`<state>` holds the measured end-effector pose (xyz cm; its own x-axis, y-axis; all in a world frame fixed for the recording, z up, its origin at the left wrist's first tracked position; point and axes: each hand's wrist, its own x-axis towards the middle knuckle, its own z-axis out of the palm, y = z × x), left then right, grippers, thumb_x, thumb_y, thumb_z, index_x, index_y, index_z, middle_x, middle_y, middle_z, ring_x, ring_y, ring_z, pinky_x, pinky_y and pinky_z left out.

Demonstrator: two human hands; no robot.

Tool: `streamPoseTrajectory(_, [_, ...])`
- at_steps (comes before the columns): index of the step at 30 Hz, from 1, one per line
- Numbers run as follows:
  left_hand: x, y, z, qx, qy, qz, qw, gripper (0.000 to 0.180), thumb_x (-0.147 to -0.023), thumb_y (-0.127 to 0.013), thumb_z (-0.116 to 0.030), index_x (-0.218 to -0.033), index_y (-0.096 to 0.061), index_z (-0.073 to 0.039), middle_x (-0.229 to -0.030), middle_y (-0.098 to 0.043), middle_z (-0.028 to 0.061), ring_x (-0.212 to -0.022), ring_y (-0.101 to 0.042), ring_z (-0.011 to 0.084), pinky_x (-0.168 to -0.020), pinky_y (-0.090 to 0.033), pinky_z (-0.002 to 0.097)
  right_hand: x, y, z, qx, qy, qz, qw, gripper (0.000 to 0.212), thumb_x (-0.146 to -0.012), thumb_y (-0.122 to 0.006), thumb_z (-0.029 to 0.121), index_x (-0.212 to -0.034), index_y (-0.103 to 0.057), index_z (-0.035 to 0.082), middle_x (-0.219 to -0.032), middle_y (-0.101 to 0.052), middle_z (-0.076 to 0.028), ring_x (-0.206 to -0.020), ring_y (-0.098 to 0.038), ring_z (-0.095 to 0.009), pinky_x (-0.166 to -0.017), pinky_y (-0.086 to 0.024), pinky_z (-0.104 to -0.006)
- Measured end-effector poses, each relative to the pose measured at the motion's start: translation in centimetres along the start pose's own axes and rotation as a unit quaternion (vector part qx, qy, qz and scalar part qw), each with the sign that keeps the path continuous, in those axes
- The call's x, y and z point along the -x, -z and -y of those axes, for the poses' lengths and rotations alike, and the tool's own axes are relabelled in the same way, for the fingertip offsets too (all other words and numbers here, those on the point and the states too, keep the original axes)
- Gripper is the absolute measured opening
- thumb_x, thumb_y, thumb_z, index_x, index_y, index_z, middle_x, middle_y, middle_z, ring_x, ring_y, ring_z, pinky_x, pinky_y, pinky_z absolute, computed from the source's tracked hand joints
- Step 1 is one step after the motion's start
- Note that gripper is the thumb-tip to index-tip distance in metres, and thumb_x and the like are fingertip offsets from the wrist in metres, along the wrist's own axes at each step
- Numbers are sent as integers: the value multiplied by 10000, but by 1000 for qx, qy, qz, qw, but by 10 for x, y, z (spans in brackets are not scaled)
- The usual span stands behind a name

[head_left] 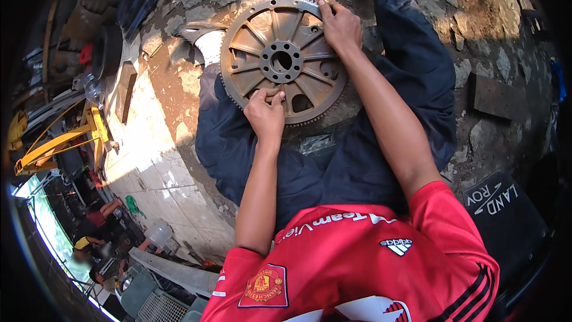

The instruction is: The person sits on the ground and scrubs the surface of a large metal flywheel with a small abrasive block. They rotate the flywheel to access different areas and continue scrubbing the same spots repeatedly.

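A large rusty flywheel [257, 70] with a toothed rim, spokes and a ring of bolt holes round its central opening rests between my legs, its face turned toward me. At its upper right edge, my right hand [343, 28] is closed round the rim. My left hand [266, 113] is in front of the lower spokes, just below the hub. Its thumb and fingers are pinched together against the flywheel's face. Whatever they hold, if anything, is too small or too hidden to name.
Rough stone paving surrounds my legs. A brown block [493, 96] and a black box [503, 211] lie to the right. At left are a yellow metal frame [65, 143], a clear bottle [94, 90] and a large plastic jug [158, 232]. People work at lower left.
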<state>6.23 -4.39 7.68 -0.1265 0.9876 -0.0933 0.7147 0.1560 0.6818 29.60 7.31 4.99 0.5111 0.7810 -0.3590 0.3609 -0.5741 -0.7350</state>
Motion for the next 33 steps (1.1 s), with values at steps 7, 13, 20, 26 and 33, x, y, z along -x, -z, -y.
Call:
streamPoseTrajectory(7, [13,7,4,-24,4,25,999,97,-840,-805,-4,-878,-733,49,-821,-718,182,-742,-722,347,-719,-533,420,-7,-3,-7,-16,10,-26,999,562,-1018,-542,593,-1225,-753,114,-1159,-754,-264,-1153,-694,-482,-994,-532,-568])
streamPoseTrajectory(13, [18,2,3,-64,-23,10,998,122,-851,-826,-25,-922,-760,50,-796,-760,155,-665,-728,200,-660,-531,324,-5,-3,-8,-55,23,-55,997,519,-998,-594,542,-1223,-722,92,-1146,-770,-230,-1142,-701,-469,-994,-530,-542])
streamPoseTrajectory(20, [-2,2,-11,29,75,18,997,127,-867,-838,-50,-963,-797,21,-761,-776,117,-631,-689,121,-642,-521,296,-4,-4,-4,-23,28,-54,998,541,-1015,-566,565,-1202,-728,84,-1147,-765,-245,-1151,-697,-473,-994,-527,-545])
streamPoseTrajectory(26, [22,9,1,3,26,49,998,97,-848,-815,-11,-910,-765,44,-788,-728,153,-662,-721,260,-672,-534,359,-3,-3,-4,-19,20,-46,999,564,-1027,-544,580,-1256,-727,98,-1154,-758,-266,-1163,-690,-483,-1004,-521,-557])
streamPoseTrajectory(33, [19,5,-6,19,12,33,999,104,-838,-820,-23,-903,-772,43,-792,-725,164,-693,-722,297,-706,-538,385,2,2,-1,1,8,-29,1000,592,-1038,-511,600,-1266,-722,96,-1169,-747,-286,-1175,-682,-493,-1014,-515,-566])
